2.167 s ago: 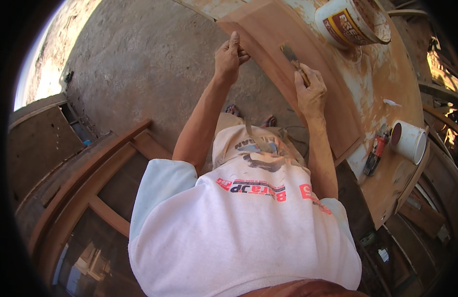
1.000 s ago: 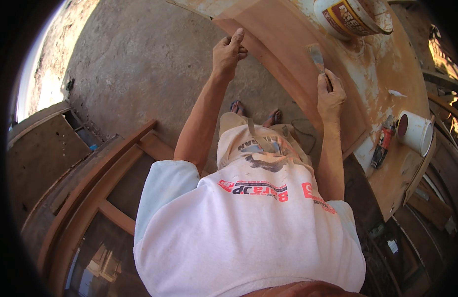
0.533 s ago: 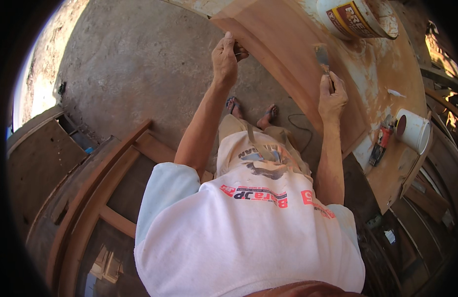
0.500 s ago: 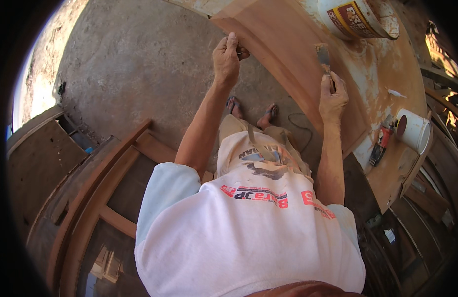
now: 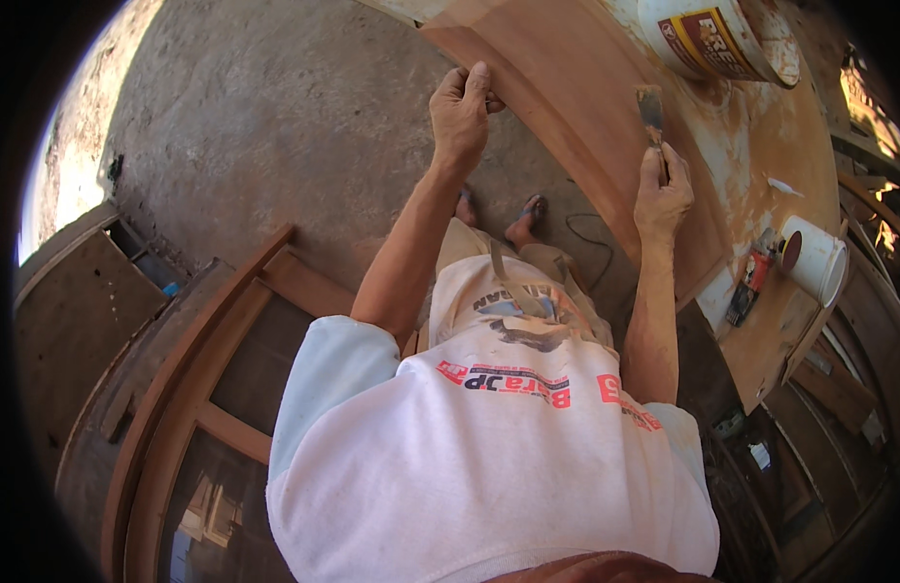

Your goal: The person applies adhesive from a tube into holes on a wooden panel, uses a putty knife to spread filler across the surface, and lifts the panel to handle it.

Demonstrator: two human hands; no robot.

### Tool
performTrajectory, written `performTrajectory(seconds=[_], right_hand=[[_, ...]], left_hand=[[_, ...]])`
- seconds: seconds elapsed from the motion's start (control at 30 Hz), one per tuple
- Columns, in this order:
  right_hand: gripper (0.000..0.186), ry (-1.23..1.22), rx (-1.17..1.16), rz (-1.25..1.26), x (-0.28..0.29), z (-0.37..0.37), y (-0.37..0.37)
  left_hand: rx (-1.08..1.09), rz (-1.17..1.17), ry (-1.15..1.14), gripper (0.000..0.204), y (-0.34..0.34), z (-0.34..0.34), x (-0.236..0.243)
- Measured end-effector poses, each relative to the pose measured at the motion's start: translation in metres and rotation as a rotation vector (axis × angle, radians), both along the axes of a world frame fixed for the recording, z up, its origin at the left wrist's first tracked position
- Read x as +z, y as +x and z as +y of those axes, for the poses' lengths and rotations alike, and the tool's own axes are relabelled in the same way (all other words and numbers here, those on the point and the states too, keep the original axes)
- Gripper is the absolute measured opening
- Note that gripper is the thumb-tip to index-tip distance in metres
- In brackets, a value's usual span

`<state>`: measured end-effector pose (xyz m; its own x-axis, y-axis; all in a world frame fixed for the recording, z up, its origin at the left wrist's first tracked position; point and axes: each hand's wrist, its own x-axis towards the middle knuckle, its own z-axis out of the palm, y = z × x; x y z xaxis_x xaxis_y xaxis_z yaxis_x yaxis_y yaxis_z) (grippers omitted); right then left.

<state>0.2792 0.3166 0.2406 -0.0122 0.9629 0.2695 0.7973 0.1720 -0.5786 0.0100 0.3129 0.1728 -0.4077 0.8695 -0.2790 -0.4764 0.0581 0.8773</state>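
Note:
My right hand (image 5: 663, 197) grips the handle of a putty knife (image 5: 650, 109), its flat blade pointing away from me and smeared with brownish paste. Beneath the blade lies a reddish-brown wooden panel (image 5: 557, 73) along the near side of the table; whether the blade touches it I cannot tell. My left hand (image 5: 460, 119) hangs just off the panel's left edge with fingers curled and thumb pressed against them. What those fingers hold, if anything, is hidden.
On the paste-smeared table (image 5: 795, 141) stand a white labelled bucket (image 5: 675, 47) and a smaller white tub (image 5: 819, 262), beside a red-and-black power tool (image 5: 751, 282). A wooden frame with dark panes (image 5: 192, 418) leans at my left. A cable (image 5: 591, 243) lies on the floor.
Both hands keep their grips. My left hand has shifted slightly right in the picture, and the putty knife's blade has turned a little more upright. The view has moved slightly.

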Motion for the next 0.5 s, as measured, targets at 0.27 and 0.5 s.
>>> performTrajectory(seconds=[0.27,0.5], right_hand=[[0.030,0.032,0.013,-0.035,-0.004,0.001,0.003],[0.030,0.033,0.008,-0.040,-0.004,0.002,0.002]], left_hand=[[0.000,0.124,-0.031,0.041,0.003,0.001,0.010],[0.039,0.130,-0.020,0.039,0.005,0.002,0.007]])
